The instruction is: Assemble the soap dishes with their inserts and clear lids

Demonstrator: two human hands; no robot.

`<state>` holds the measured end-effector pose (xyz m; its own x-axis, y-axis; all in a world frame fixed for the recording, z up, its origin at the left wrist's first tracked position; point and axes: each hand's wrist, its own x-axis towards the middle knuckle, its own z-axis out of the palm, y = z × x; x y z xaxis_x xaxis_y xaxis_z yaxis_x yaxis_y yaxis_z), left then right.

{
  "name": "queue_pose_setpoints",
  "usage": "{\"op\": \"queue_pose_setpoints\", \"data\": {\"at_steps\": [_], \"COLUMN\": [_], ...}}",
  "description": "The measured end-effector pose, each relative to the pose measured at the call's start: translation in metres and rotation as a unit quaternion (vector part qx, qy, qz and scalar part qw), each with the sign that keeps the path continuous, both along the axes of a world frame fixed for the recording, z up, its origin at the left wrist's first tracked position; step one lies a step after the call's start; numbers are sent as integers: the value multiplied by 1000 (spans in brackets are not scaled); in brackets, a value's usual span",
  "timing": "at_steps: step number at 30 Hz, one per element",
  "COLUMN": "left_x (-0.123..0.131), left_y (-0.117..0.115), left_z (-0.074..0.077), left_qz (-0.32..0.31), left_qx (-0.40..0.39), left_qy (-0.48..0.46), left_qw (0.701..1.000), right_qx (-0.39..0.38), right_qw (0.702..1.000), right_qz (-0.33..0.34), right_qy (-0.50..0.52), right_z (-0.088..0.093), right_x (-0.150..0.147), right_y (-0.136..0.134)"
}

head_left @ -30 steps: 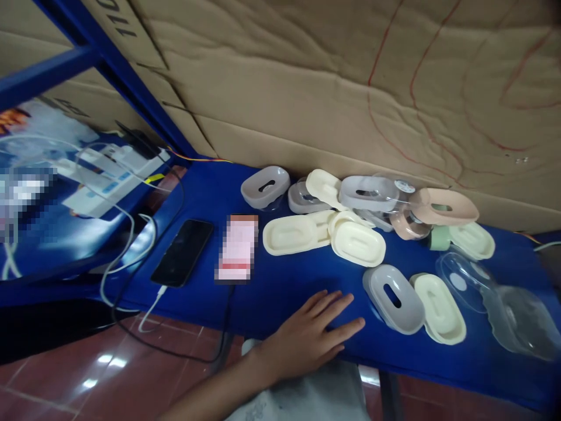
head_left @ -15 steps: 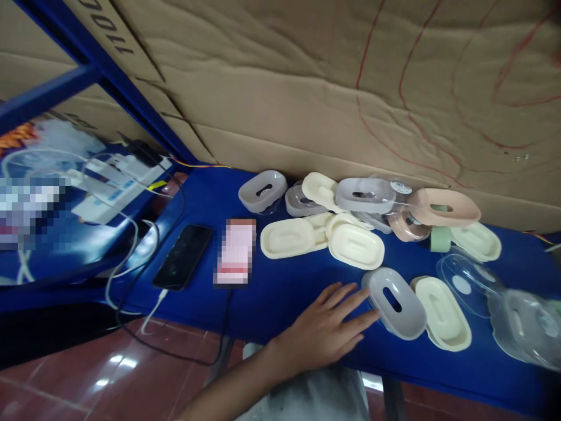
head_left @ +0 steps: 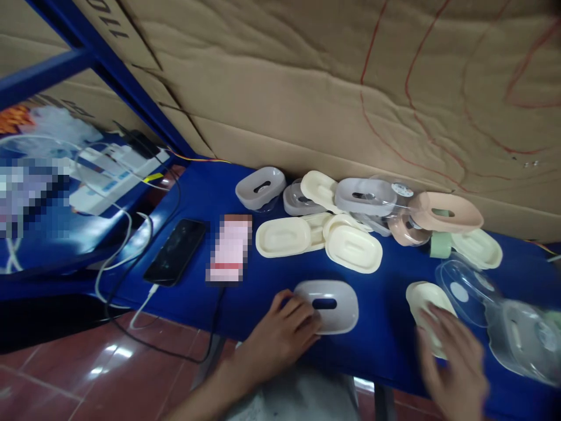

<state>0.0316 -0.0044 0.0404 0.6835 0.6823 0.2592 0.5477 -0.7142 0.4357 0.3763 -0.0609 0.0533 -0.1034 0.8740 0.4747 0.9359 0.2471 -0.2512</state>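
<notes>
A glossy grey oval plastic dish with a slot in its bottom, like a soap dish [head_left: 340, 324], lies near the front of the blue table. My left hand [head_left: 284, 330] is closed on its left end, fingers bent over the rim. To the right, a cream oval tray [head_left: 427, 292] is partly covered by my right hand [head_left: 458, 359]. That hand is blurred, with its fingers stretched out and the thumb apart; whether it touches the tray I cannot tell.
Behind lie cream oval trays [head_left: 354, 250], grey dishes [head_left: 260, 188] and a peach dish [head_left: 456, 219]. Clear plastic covers [head_left: 464, 289] sit at the right. Two phones, one dark [head_left: 175, 251], lie left with cables. A power strip [head_left: 114, 181] stands beyond; cardboard [head_left: 280, 88] walls the back.
The grey dish has moved left, away from beside the cream tray, with my left hand now closed on its end. My right hand has come into view over the cream tray.
</notes>
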Motion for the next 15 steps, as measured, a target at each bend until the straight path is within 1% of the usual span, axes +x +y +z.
{"op": "queue_pose_setpoints", "data": {"at_steps": [2,3,5,6,8,10,12,13,15], "left_x": [-17,-24,-34,-37,-40,-40,-37,-34,-27], "left_y": [-1,-1,-1,-1,-1,-2,-1,1,6], "left_z": [-1,-2,-3,-3,-3,-1,3,5,9], "left_qz": [31,44,67,76,91,104,119,123,120], "left_qx": [6,13,22,27,37,49,59,63,77], "left_qy": [-19,-24,-24,-28,-61,-128,-193,-209,-199], "left_qw": [999,999,997,996,993,985,972,968,969], "right_qx": [-65,-88,-94,-90,-82,-93,-107,-114,-124], "right_qw": [996,994,992,992,992,990,987,984,979], "right_qz": [50,61,72,72,71,79,108,128,162], "right_qy": [-18,-35,-49,-53,-58,-65,-61,-52,-24], "right_z": [-16,-21,-27,-28,-28,-27,-25,-25,-24], "right_x": [-31,-45,-62,-65,-62,-56,-54,-57,-65], "right_y": [34,49,72,77,77,65,48,40,29]}}
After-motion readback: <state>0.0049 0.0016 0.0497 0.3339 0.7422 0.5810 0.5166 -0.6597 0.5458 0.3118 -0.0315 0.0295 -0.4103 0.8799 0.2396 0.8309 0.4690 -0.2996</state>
